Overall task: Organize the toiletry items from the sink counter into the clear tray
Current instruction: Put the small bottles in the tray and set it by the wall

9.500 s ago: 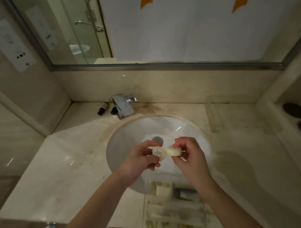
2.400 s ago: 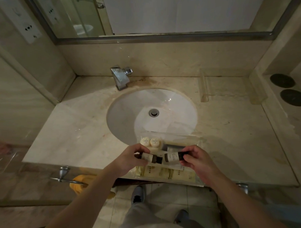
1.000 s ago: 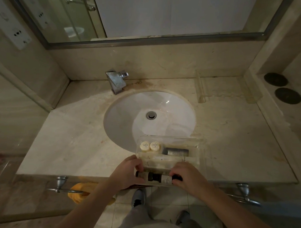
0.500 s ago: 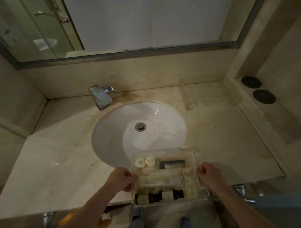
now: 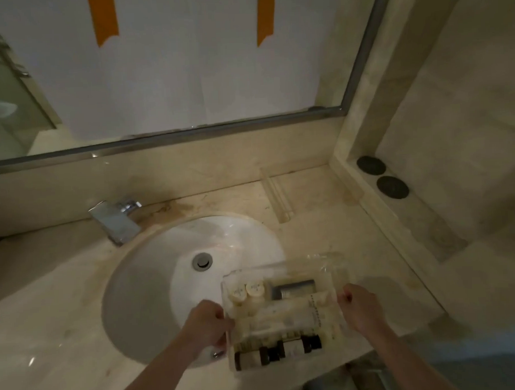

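Observation:
The clear tray (image 5: pixel 311 266) is held over the sink's front right edge. My left hand (image 5: pixel 207 325) grips its left side and my right hand (image 5: pixel 361 309) grips its right side. Inside lie two round white soaps (image 5: pixel 248 291) at the back left, a grey tube (image 5: pixel 294 289) beside them, pale flat packets (image 5: pixel 284 316) across the middle, and two small dark-capped bottles (image 5: pixel 279 353) end to end along the front.
A white round sink (image 5: pixel 154 286) with a drain (image 5: pixel 202 261) sits in the beige marble counter (image 5: pixel 50 318). A chrome faucet (image 5: pixel 114 221) stands behind it. A second clear tray (image 5: pixel 276 194) lies at the back right. Two dark discs (image 5: pixel 381 176) rest on the right ledge.
Both hands still hold the tray by its sides. It has shifted up and to the right, and the view has tilted toward the mirror.

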Available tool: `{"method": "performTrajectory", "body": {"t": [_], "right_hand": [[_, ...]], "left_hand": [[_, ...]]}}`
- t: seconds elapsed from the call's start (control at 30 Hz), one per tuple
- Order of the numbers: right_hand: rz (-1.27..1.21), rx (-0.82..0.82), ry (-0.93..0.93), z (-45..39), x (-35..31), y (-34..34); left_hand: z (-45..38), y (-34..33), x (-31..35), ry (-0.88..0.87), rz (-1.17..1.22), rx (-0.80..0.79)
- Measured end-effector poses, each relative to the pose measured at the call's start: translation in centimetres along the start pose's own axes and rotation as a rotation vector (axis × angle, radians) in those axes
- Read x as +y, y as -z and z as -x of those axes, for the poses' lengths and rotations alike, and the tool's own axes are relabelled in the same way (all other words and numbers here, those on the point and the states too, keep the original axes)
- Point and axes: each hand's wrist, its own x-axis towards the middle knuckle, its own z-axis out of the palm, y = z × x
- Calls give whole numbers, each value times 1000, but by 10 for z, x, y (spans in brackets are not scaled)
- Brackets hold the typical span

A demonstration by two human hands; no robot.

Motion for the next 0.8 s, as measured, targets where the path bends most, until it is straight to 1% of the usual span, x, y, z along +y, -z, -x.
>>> {"method": "performTrajectory", "body": {"t": [0.2,0.33,0.4,0.53,0.6,0.67,0.8], "right_hand": [[-25,38,-89,-95,24,50],[-164,69,-152,-152,37,64],[-184,107,-144,-169,40,70],[-51,170,-54,-191,40,72],[-50,167,-65,-200,40,68],[-100,167,-101,-204,38,66],[-102,213,-99,-212,37,61]], "left_hand": [[-46,-47,94,-31,31,14],[-75,-82,137,12,46,50],[-85,-94,151,29,40,62],[-100,-108,170,55,51,94],[-105,-110,178,48,54,114],[-108,-110,183,27,40,139],[-117,-111,192,8,15,176]]}}
